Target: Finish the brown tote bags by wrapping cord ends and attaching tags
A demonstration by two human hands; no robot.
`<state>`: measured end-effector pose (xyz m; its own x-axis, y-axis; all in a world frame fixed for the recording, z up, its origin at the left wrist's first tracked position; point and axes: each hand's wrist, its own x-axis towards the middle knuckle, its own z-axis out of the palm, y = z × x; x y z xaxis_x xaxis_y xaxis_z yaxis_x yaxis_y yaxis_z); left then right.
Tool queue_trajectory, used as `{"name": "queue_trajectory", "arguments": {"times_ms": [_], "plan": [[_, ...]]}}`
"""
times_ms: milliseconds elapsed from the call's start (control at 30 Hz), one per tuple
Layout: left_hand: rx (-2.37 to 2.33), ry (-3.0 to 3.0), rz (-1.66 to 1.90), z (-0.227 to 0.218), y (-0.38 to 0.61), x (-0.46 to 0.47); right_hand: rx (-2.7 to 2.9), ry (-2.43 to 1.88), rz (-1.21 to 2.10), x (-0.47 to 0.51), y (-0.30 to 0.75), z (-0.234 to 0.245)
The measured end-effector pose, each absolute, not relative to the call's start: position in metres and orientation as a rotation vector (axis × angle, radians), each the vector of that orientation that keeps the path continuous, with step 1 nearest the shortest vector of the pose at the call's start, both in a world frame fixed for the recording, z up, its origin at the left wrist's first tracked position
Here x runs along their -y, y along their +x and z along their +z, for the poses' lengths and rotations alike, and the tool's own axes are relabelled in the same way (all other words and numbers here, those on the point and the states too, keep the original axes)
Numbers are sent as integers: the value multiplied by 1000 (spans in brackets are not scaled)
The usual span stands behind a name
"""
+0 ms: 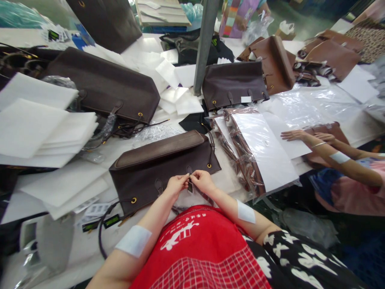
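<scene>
A dark brown leather bag [162, 162] lies flat on the table right in front of me, its opening toward my body. My left hand [175, 185] and my right hand [203, 181] meet at the bag's near edge. Both are closed in a pinch on a small dark tag [190, 185] that hangs between them, by the bag's strap loops. A dark cord [104, 228] with gold eyelets trails from the bag's left corner.
Stacks of white foam sheets [39, 128] lie at the left. More brown bags [231, 82] sit farther back by a grey pole [204, 44]. A plastic-wrapped bag with white paper [258, 148] lies at the right, where another person's hands [296, 135] rest.
</scene>
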<state>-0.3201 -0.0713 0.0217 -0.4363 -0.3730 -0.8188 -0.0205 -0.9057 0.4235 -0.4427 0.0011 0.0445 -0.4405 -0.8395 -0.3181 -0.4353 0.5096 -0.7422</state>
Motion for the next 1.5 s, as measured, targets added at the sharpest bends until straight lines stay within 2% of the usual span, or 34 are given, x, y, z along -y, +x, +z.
{"name": "queue_trajectory", "arguments": {"times_ms": [200,500,1200,1500], "plan": [[570,1498,-2330,33,-324,66,-2060,-877,-882,-3,-441,38],[367,1421,-2393,41,-326,63,-2032,-817,-994,-6,-439,38],[636,1567,-2151,38,-336,53,-2106,-780,-1019,-3,-423,33],[810,1655,-2284,28,-312,60,-1924,-677,-955,-3,-443,25]]}}
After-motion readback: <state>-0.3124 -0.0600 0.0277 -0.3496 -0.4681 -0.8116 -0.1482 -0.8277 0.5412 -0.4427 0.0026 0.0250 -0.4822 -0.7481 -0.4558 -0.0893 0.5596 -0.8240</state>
